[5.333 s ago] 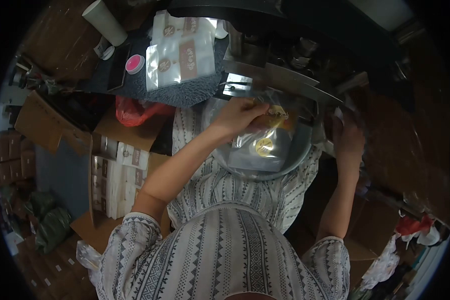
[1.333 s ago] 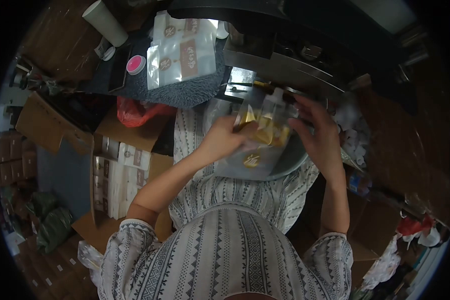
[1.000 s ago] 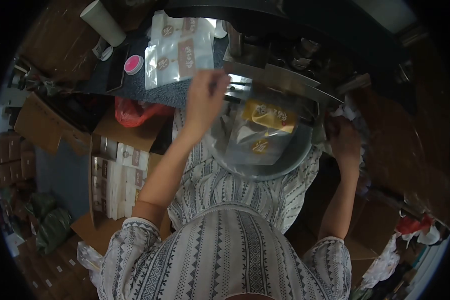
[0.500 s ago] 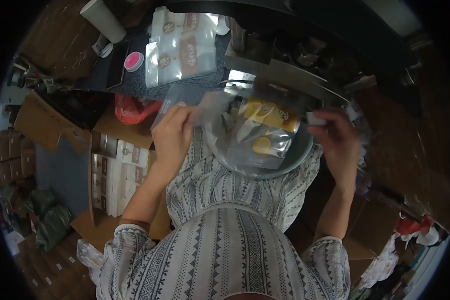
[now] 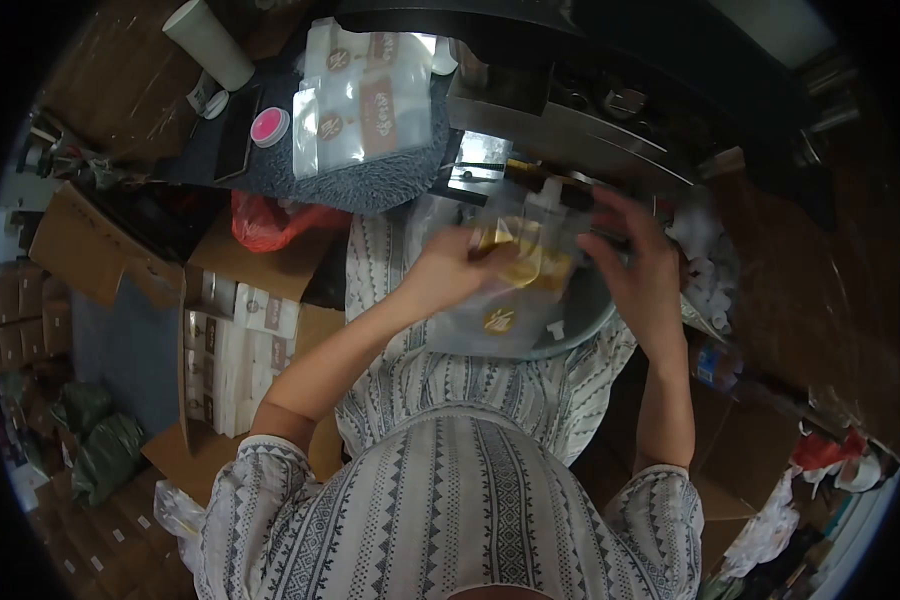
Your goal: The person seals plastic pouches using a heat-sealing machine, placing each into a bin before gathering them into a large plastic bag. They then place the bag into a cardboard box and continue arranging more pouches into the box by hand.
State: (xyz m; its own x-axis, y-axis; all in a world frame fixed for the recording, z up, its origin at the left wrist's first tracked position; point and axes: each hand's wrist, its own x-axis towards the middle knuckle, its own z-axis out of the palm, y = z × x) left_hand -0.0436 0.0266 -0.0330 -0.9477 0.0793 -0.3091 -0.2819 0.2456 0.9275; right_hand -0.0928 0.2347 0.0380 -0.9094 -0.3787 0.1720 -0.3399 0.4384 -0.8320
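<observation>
My left hand (image 5: 448,272) has its fingers closed on a clear plastic pouch (image 5: 485,325) with yellow print, held over the basin on my lap. A white spout (image 5: 546,194) stands at the pouch's upper edge, beside the metal machine (image 5: 580,125); whether it is fixed in the pouch I cannot make out. Just right of the pouch is my right hand (image 5: 638,268), thumb and fingers apart, slightly blurred, with nothing visible between them. Below the pouch shows the pale green basin (image 5: 592,335), with a small white plastic piece (image 5: 556,330) near its rim.
Several clear pouches with brown labels (image 5: 375,105) lie on a grey towel (image 5: 390,180), beside a pink-topped round tub (image 5: 269,127). A white cylinder (image 5: 208,45) stands behind. Left are a red bag (image 5: 270,225) and a carton of packets (image 5: 235,350); right, white plastic pieces (image 5: 708,285).
My left hand has moved right, over the basin, onto the yellow-printed pouch. My right hand has shifted slightly left; the small white piece in its fingers no longer shows there.
</observation>
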